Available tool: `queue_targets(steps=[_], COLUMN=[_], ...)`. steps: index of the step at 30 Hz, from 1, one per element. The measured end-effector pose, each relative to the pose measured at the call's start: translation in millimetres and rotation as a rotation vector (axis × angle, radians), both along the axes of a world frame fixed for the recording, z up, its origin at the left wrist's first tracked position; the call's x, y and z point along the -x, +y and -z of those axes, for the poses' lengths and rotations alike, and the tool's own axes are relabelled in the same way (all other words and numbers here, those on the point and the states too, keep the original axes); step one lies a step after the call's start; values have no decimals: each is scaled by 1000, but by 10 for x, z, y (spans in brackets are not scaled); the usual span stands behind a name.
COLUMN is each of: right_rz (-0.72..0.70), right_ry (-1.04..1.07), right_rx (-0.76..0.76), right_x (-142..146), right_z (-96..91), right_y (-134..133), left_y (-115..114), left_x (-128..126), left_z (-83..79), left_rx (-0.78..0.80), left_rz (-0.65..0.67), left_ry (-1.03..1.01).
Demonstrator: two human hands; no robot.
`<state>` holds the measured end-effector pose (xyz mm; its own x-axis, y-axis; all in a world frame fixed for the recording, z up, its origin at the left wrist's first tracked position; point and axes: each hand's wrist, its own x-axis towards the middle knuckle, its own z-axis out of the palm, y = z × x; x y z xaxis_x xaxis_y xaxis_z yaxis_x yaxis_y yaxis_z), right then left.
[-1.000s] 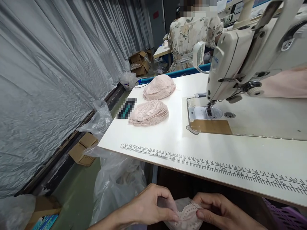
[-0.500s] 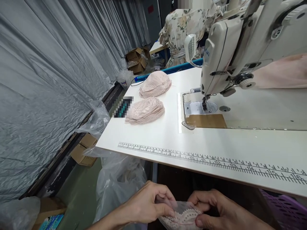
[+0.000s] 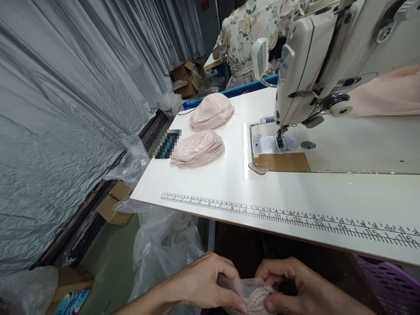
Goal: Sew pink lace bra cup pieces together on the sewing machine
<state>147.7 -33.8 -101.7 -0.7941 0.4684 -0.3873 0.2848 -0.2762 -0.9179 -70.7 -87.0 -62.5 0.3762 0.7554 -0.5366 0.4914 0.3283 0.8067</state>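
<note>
Below the table's front edge, my left hand (image 3: 205,284) and my right hand (image 3: 295,286) both pinch one small pink lace piece (image 3: 254,296), fingers closed on it; the piece is partly cut off by the frame's bottom. Two stacks of pink lace pieces lie on the white sewing table (image 3: 229,183): a near stack (image 3: 198,149) and a far stack (image 3: 211,111). The sewing machine (image 3: 328,61) stands to the right, its needle over the metal plate (image 3: 274,144).
A printed ruler (image 3: 288,216) runs along the table's front. Clear plastic bags (image 3: 164,249) hang at the left of the table, cardboard boxes (image 3: 118,203) on the floor by a silver curtain (image 3: 65,109). A purple basket (image 3: 390,284) sits lower right. A person in a floral dress (image 3: 244,35) stands beyond.
Both hands have kept working the lace piece between their fingers, staying low; the view has shifted slightly, bringing the table a little closer and left.
</note>
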Motion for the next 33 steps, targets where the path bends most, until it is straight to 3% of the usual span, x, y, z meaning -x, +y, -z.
queue_targets(steps=[5, 13, 33], right_rz=[-32, -84, -56], right_ry=[-1, -3, -85], right_rx=[34, 86, -81], right_x=[28, 38, -42], right_z=[36, 15, -43], right_y=[11, 93, 79], left_y=[29, 90, 164], left_x=[-31, -6, 99], left_z=[-83, -93, -156], left_rx=[182, 162, 184], left_rz=[-43, -32, -66], left_ry=[-38, -7, -50])
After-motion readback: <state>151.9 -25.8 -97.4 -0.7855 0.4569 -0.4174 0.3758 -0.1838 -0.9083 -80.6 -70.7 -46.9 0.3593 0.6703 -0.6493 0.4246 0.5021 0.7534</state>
